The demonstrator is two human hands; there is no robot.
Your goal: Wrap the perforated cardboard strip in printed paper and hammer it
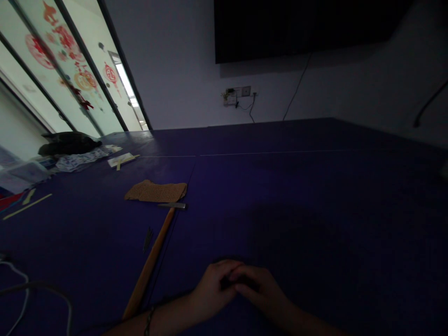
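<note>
My left hand [215,289] and my right hand [262,289] rest together low in the middle of the head view, just above the purple tabletop. Their fingers are curled and touch each other, with a dark gap between the palms. I see no object in either hand. To the left of my hands lies a hammer [150,266], its long wooden handle slanting away and its narrow metal head at the far end. My left forearm overlaps the handle's near end. Several thin dark nails [147,240] lie beside the handle.
Beyond the hammer head lies a brown, dotted flat piece [156,192]. Pale strips [28,206], a clear plastic box [24,177] and a dark bundle [70,143] sit at the left. Cables [26,284] curve at the lower left. A wall screen [308,28] hangs beyond the table.
</note>
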